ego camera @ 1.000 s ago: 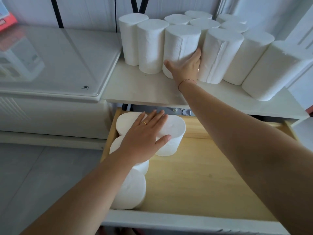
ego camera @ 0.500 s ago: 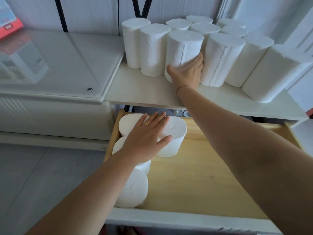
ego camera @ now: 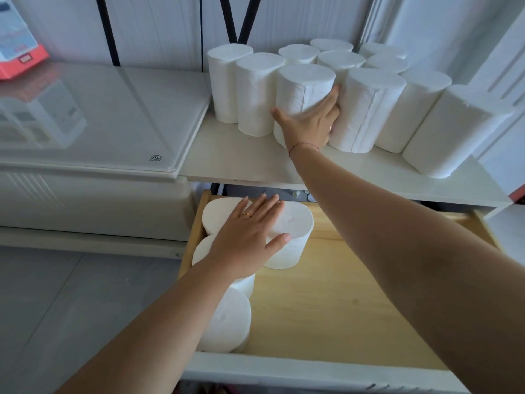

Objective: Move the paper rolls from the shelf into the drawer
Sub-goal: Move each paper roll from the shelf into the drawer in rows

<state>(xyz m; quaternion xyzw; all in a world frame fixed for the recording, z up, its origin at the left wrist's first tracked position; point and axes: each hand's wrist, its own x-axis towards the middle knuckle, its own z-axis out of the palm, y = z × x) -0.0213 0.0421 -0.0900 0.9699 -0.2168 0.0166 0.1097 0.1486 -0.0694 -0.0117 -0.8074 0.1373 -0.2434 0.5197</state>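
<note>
Nearest, the open drawer [ego camera: 355, 308] shows a wide stretch of bare wood on its right. Four drawer rolls [ego camera: 227, 322] stand upright along its left side, the far two side by side. The left hand [ego camera: 247, 237] lies flat across their tops, fingers straight and together, thumb out to the right, gripping nothing. It looks to be steadying them.

Above and farther off, on the white shelf [ego camera: 241, 166], the right hand [ego camera: 309, 123] wraps the front roll [ego camera: 301, 86] low on its body. The thumb is on the left side and the fingers are pushed into the gap against the neighbouring roll [ego camera: 366, 109] on the right. The front roll touches a roll on either side. Whether its base has left the shelf cannot be told.

The step in hand seems to be drawing this roll out. It would go best pulled straight toward the near edge first, so the neighbours are not dragged or tipped. The squeeze should be only light, since soft paper will likely dent. Kept upright, the roll can come down onto the bare wood just right of the standing ones, while the flat left hand guards them against a knock.

Farthest, the back rolls [ego camera: 332, 45] stand packed in rows up to the wall.
</note>
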